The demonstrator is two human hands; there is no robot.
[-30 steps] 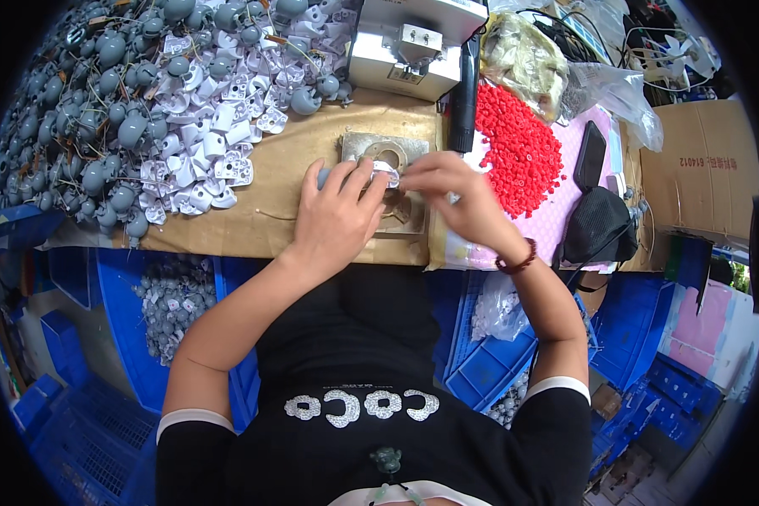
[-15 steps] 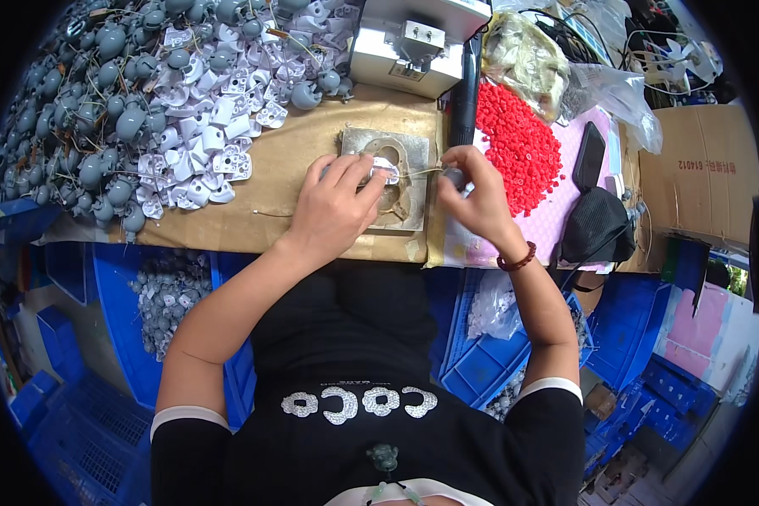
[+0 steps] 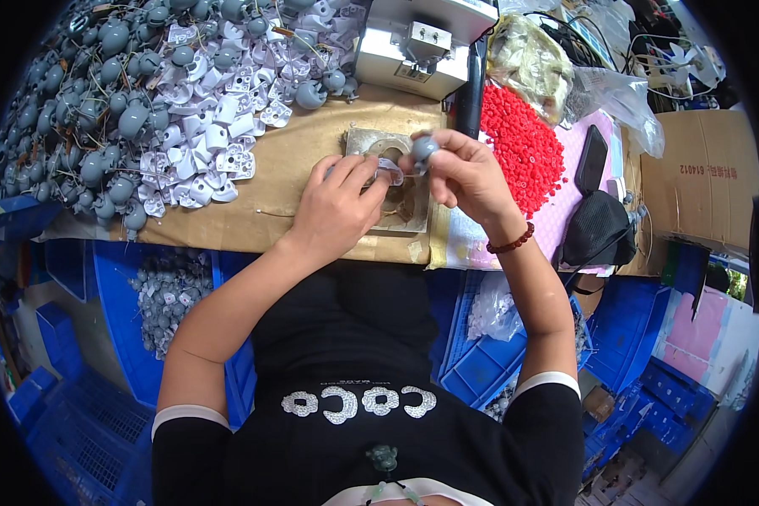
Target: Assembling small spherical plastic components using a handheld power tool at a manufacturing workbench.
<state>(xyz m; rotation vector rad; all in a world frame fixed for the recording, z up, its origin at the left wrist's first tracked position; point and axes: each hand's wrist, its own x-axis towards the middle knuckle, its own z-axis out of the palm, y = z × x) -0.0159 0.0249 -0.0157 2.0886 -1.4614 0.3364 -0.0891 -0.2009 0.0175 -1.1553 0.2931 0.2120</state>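
Note:
My left hand (image 3: 337, 205) is closed over a small white plastic part (image 3: 390, 172) at the metal fixture plate (image 3: 406, 223). Its fingers hide most of that part and some of the plate's recesses. My right hand (image 3: 474, 179) pinches a round grey plastic piece (image 3: 425, 150) between thumb and fingers, just above the right side of the plate and close to the white part. A thin cord end lies on the brown table covering left of my left hand.
A large heap of grey round pieces (image 3: 101, 126) and white plastic parts (image 3: 215, 126) covers the left. Behind the plate stands a metal machine (image 3: 396, 63). Red small parts (image 3: 523, 152), a phone (image 3: 592, 158) and a black pouch (image 3: 599, 226) lie right. Blue crates (image 3: 481, 367) stand below.
My right hand has moved left and toward the plate, bringing the grey piece near the white part. The cord stretched between them no longer shows taut. My left hand stays about where it was.

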